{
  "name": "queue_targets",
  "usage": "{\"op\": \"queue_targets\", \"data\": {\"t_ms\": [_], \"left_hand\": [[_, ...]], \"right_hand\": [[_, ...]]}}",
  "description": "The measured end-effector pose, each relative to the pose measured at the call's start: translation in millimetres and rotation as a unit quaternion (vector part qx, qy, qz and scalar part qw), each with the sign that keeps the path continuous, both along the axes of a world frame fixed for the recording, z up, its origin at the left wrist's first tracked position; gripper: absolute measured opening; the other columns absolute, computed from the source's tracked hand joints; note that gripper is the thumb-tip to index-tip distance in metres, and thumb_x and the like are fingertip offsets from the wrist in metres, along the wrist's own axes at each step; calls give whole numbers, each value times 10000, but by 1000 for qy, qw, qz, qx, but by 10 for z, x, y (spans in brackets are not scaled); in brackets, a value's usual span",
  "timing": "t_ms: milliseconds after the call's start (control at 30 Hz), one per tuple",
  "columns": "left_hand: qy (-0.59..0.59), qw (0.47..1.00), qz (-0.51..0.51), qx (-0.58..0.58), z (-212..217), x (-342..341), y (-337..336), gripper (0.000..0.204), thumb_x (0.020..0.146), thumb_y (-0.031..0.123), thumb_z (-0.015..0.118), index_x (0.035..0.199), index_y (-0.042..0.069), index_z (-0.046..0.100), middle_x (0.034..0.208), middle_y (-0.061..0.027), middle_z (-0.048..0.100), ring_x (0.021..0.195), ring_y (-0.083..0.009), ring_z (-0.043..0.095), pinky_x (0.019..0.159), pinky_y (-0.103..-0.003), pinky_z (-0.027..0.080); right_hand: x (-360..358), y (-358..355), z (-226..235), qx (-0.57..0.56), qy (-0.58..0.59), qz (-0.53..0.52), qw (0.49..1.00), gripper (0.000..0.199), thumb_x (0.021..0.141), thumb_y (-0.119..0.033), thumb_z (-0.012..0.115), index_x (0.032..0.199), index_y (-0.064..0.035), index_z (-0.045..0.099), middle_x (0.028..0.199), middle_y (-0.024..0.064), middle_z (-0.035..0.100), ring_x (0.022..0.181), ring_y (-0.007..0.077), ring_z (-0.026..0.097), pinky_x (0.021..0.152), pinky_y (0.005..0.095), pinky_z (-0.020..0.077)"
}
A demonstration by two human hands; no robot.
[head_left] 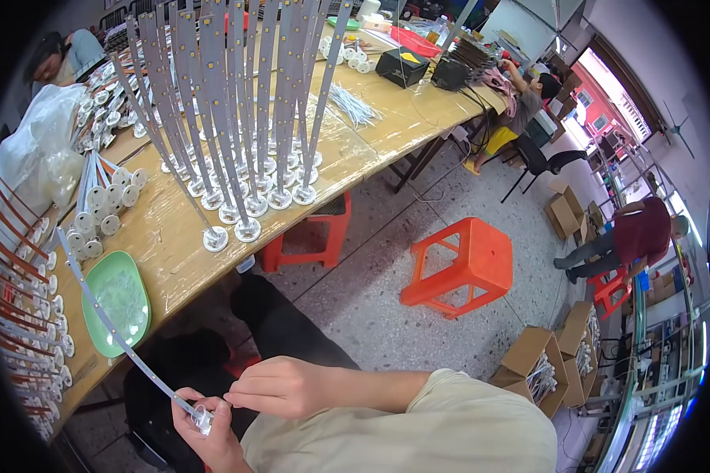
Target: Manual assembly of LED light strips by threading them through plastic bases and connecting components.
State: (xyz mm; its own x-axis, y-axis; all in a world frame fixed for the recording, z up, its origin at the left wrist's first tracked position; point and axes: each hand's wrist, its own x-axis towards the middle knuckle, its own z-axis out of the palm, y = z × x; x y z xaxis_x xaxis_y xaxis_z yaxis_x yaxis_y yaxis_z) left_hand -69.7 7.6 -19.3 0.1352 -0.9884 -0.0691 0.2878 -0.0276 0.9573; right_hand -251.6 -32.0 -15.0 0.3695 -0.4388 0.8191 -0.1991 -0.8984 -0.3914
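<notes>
Table (181, 264) at left, cluster of strips (225, 118) upright on it, white round feet down. Red stool (481, 260) on the floor, right of the table. Held strip (148, 372) slants up-left from the lap, passing across green tray (138, 327) at the table edge in view. Right hand (288, 386): fingers curled, tips near the base; can't tell if gripping. Left hand (213, 441): narrow, pinching strip's clear base (203, 420).
</notes>
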Motion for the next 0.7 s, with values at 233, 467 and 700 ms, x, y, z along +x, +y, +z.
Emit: {"op": "queue_targets", "data": {"t_ms": [233, 467, 700], "left_hand": [[6, 1000, 5, -3, -8, -23, 16, 384, 792, -2, 684, 1075, 55, 431, 651, 1, 492, 480, -30, 374, 452, -165, 236], [-5, 1000, 10, 1, -1, -16, 27, 386, 793, 6, 692, 1073, 58, 432, 655, 5, 486, 484, -29, 375, 452, -163, 237], [11, 1000, 2, -4, 1, -15, 35, 395, 790, 4, 696, 1078, 60, 432, 663, 1, 489, 480, -30, 375, 452, -160, 246]], "right_hand": [[7, 21, -33, 6, 7, -7, 1000, 345, 702, -48, 663, 991, 137, 626, 890, 197, 626, 756, 305, 641, 632, 371, 562], [22, 27, -25, -6, 8, -17, 1000, 347, 701, -45, 662, 991, 141, 625, 877, 196, 623, 746, 302, 639, 628, 366, 561], [21, 36, -33, -2, -2, -11, 1000, 340, 702, -40, 666, 985, 143, 623, 865, 196, 620, 723, 297, 635, 605, 360, 556]]}}
